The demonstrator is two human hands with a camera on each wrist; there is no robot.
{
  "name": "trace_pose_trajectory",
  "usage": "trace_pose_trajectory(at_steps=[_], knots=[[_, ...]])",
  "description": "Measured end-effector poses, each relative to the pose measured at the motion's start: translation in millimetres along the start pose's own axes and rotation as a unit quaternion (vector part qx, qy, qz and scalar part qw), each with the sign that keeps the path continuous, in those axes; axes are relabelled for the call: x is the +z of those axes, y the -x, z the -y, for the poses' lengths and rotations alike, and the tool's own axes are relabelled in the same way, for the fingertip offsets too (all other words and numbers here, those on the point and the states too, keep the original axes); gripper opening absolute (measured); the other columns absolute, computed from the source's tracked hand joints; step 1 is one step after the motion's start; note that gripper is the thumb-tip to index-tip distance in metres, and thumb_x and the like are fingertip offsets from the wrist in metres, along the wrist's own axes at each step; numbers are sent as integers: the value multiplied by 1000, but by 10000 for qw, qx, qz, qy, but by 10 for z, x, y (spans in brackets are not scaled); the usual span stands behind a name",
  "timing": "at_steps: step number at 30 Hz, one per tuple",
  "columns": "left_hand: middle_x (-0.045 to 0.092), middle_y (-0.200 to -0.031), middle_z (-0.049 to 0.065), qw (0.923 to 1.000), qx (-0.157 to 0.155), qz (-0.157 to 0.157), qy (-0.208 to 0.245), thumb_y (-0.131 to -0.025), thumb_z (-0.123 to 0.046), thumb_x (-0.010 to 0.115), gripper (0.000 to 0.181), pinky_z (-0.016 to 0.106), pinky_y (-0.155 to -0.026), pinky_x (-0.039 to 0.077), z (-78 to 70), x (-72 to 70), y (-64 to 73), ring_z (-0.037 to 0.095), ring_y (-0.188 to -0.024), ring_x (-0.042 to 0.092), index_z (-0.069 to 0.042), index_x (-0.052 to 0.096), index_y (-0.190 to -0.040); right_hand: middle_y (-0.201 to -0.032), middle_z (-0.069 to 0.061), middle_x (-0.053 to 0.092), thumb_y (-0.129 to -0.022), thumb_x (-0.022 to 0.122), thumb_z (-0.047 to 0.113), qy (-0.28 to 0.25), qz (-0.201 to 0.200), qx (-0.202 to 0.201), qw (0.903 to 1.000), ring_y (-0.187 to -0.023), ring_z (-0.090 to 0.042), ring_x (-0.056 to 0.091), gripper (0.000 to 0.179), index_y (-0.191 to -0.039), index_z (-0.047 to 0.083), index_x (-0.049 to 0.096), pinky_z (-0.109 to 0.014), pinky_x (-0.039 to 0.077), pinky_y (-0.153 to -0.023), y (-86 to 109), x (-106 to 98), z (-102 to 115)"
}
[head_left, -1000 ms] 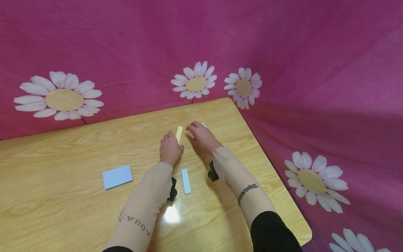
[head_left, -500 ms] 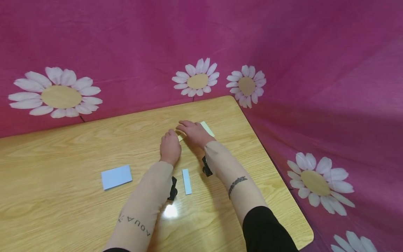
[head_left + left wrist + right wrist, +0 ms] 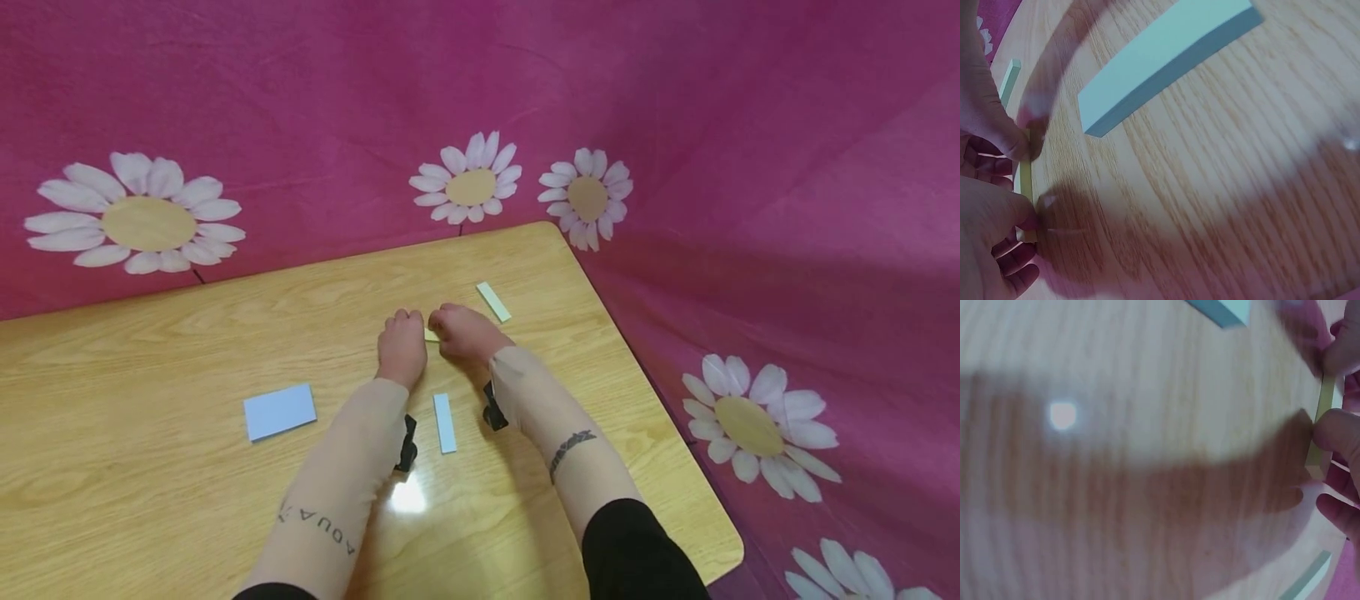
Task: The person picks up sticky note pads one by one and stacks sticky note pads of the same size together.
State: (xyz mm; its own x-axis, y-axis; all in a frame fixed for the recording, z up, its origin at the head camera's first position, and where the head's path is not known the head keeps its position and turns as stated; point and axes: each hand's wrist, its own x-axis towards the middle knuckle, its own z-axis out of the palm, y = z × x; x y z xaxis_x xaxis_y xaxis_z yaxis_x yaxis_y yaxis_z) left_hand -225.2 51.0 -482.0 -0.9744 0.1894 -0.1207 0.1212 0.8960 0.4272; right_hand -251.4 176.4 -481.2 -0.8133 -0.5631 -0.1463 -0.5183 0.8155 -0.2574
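Both hands are close together over the table, on a narrow yellow strip point(image 3: 431, 336) with some thickness, like a small paper pad. My left hand point(image 3: 402, 348) pinches one end of it, and my right hand point(image 3: 469, 333) pinches the other. In the left wrist view the two thumbs press the near long side of the yellow strip point(image 3: 1025, 181), with fingers curled behind. Its middle shows between them. Nearer my body, between the forearms, lies a light blue strip point(image 3: 445, 423). Beyond the right hand rests a pale green strip point(image 3: 493, 302).
A wider blue rectangular pad point(image 3: 280, 412) lies left of the left forearm. The wooden table point(image 3: 187, 350) ends at a rounded far right corner. Magenta cloth point(image 3: 322, 108) with daisies hangs behind and along the right edge.
The right hand has moved left from near the green strip to the yellow one and now pinches it. The yellow strip has turned crosswise between the hands. The green strip is now uncovered.
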Motion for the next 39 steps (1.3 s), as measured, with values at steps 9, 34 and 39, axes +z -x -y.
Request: trace_pose_trajectory(at_steps=[9,34,39], knots=[[48,-104,23,9999,-44,-130,22,-89,5,41,21,43,-71,47,40,14,93,35,-94,50,6,50,-108,-79,-8,54,-71,65,6,-1005,-103,423,9940,-74,-19,49,26,-94,-2,57,-29,42,-72,131,76,195],[49,-92,24,9922,-1125,124,528,-77,-17,61,42,42,-66,49,-92,54,458,35,-81,56,12,43,-102,-82,-9,59,-87,48,13,-1221,-300,1694,9775,-72,-19,52,23,-102,-2,57,-30,45,-73,86,56,451],[49,-93,24,9909,-1242,203,469,-78,-14,59,40,43,-66,48,-58,1,456,35,-82,56,11,42,-103,-99,-10,56,-92,41,9,-693,-105,1133,9911,-88,-21,53,25,-111,3,56,-31,44,-80,76,40,471]])
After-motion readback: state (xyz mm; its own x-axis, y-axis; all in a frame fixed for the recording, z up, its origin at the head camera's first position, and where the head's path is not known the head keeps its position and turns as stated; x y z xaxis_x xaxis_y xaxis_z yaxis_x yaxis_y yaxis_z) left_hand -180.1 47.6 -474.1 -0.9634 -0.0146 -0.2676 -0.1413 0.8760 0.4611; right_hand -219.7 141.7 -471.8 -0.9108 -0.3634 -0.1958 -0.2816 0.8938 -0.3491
